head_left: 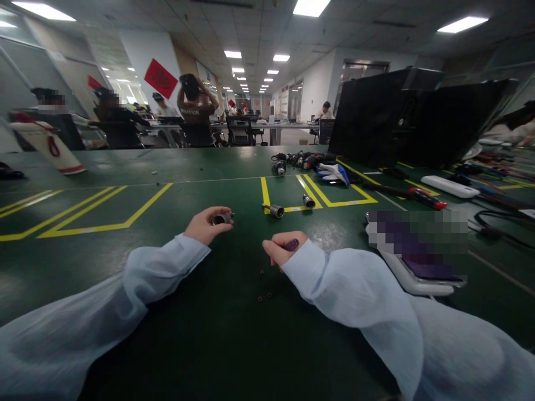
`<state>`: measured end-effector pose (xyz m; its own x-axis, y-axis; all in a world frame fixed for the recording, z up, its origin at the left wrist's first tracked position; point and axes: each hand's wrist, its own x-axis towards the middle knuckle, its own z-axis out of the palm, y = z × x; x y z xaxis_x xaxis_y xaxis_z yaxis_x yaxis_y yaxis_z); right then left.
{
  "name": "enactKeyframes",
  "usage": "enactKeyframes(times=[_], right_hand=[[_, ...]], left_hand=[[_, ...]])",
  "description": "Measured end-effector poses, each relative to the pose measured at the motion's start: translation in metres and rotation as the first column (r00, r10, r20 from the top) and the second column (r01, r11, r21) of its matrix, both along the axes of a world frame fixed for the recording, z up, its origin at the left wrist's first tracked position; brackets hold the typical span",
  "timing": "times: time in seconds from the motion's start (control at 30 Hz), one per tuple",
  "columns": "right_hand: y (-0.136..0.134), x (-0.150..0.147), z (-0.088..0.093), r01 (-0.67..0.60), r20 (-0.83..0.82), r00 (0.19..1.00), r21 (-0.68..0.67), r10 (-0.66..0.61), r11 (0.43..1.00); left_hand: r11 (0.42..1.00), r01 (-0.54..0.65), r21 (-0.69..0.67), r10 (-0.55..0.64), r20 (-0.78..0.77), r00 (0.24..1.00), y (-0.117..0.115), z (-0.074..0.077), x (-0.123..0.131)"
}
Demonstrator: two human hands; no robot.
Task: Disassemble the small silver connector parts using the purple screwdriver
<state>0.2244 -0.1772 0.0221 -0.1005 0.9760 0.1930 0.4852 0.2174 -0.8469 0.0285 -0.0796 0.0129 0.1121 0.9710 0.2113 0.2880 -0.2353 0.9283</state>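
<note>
My left hand point(205, 224) is closed around a small metal cylinder point(220, 219) with a dark round opening and a thin pin at its far side. To the right, my right hand point(284, 248) is closed on a purple handle point(292, 245); the rest of that tool is hidden by the fingers. On the green table near my right hand lie small dark rings point(269, 294) that look like nuts. Beyond both hands, a metal cylinder with a shaft point(276, 211) lies on its side, and a similar metal cylinder point(309, 201) lies right of it.
Yellow tape point(125, 225) marks areas on the green table point(175, 345). At right, a phone point(412, 250) lies on a white case point(422, 285). Farther back are a blue-and-white glove point(334, 174), a red-and-black tool point(428, 198), cables and black monitors point(376, 117). Other people sit beyond.
</note>
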Motion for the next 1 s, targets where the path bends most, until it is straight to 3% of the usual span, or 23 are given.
enactKeyframes(times=[0.1, 0.27, 0.57, 0.87, 1.0], right_hand=[[0.0, -0.001, -0.007, -0.01, 0.041, 0.999, 0.136, 0.005, 0.991], [0.003, -0.001, -0.015, 0.003, -0.178, 0.984, 0.187, 0.031, 0.982], [0.021, -0.007, -0.023, 0.01, -0.107, 0.994, 0.416, 0.038, 0.909], [0.037, -0.02, -0.029, -0.171, 0.221, 0.975, 0.675, 0.025, 0.718], [0.042, -0.021, -0.033, -0.215, 0.311, 0.95, 0.703, -0.022, 0.678]], left_hand=[[0.969, 0.079, -0.234, 0.024, 0.406, 0.914, -0.004, -0.004, 0.01], [0.942, 0.128, -0.311, 0.078, 0.572, 0.816, -0.009, -0.004, 0.021], [0.979, 0.118, -0.166, -0.025, 0.479, 0.878, -0.008, -0.015, 0.023], [0.991, 0.026, -0.134, 0.029, 0.39, 0.92, -0.002, -0.022, 0.023], [0.994, 0.031, -0.107, 0.011, 0.371, 0.929, -0.004, -0.022, 0.022]])
